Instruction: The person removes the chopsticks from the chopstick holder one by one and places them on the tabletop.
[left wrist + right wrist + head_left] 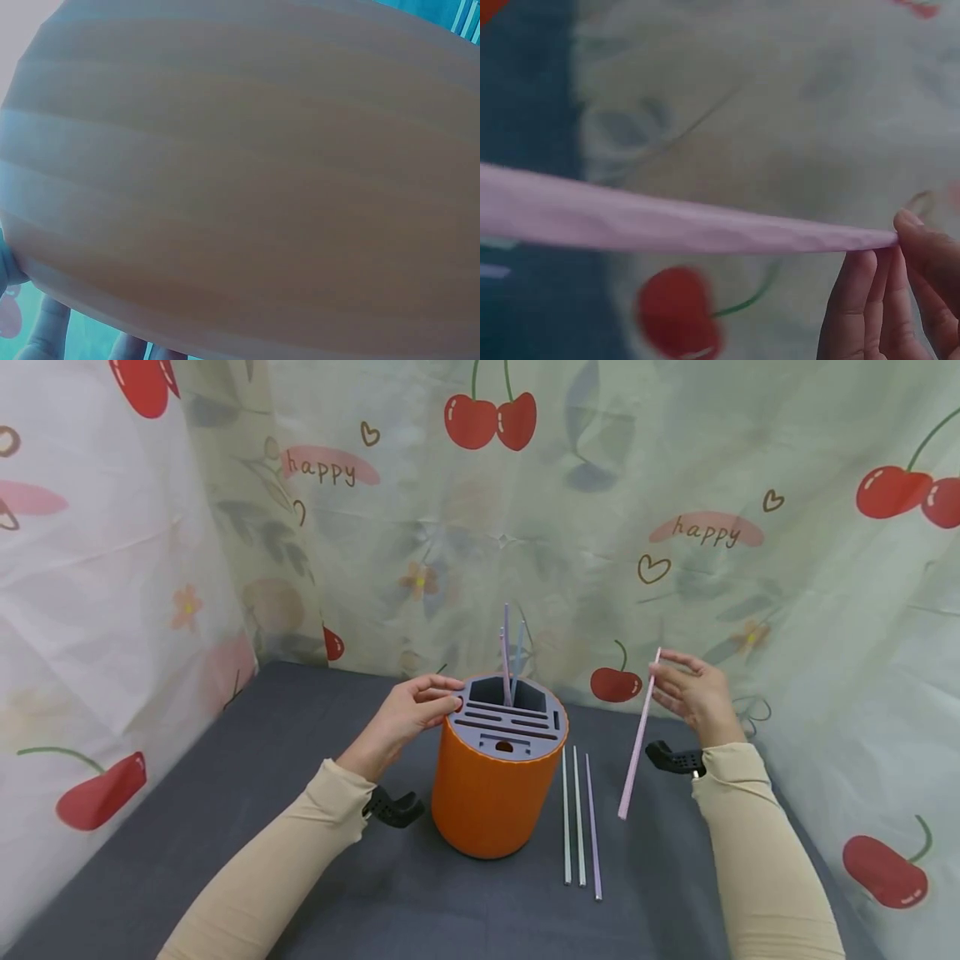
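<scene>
My left hand (411, 717) holds the rim of an orange knife block (487, 793) with a grey slotted top, thumb by the top edge. Its orange side fills most of the left wrist view, fingers (46, 330) showing past the edge. In my right hand (693, 689), thumb and fingertips pinch one end of a pink chopstick (640, 739), which slants down to the right of the block; the right wrist view shows its faceted, tapering shaft. A few chopsticks (506, 652), purple, pink and bluish, stand in the block's large rear opening.
Right of the block, two pale green chopsticks (578, 818) and a purple chopstick (593, 827) lie side by side on the dark grey tabletop (360, 893). A cherry-printed curtain (480, 527) hangs behind and along both sides.
</scene>
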`<state>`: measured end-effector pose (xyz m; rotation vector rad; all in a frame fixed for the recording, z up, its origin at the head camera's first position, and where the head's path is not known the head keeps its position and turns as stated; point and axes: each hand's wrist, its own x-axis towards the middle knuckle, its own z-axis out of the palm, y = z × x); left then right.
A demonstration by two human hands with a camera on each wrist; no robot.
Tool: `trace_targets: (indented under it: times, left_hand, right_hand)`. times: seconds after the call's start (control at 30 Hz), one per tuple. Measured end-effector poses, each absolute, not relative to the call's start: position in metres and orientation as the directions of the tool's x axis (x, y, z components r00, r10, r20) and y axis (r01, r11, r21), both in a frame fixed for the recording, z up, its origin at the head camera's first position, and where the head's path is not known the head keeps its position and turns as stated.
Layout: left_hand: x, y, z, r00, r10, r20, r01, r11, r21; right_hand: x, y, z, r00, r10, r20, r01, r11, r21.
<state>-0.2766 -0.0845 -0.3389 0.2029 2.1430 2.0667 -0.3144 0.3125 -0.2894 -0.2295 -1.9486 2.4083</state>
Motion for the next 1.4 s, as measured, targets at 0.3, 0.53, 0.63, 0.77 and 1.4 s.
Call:
trace_targets:
  times: [0.3, 0.53, 0.63, 0.77, 1.4]
  left_hand:
    - [-0.278, -0.082, -0.339, -0.981, 0.191, -0.042, -0.035, 0.042, 0.999]
    - [-0.278, -0.081, -0.340, -0.981, 0.190, -0.040, -0.032, 0.045, 0.998]
    - [-0.277, -0.081, -0.340, -0.980, 0.194, -0.035, -0.026, 0.050, 0.998]
    - [-0.277, -0.081, -0.340, -0.981, 0.193, -0.034, -0.025, 0.049, 0.999]
    - [-0.278, -0.084, -0.341, -0.983, 0.182, -0.031, -0.023, 0.050, 0.999]
  right_hand:
    - [-0.325, 0.318, -0.400, -0.947, 0.164, -0.275, 0.303, 0.179, -0.936]
    - [-0.326, 0.318, -0.442, -0.921, 0.207, -0.331, 0.373, 0.223, -0.900]
    - [-0.325, 0.316, -0.450, -0.912, 0.208, -0.352, 0.398, 0.250, -0.883]
    - [-0.324, 0.312, -0.456, -0.909, 0.211, -0.360, 0.407, 0.260, -0.876]
    - [-0.326, 0.300, -0.455, -0.915, 0.239, -0.324, 0.393, 0.354, -0.849]
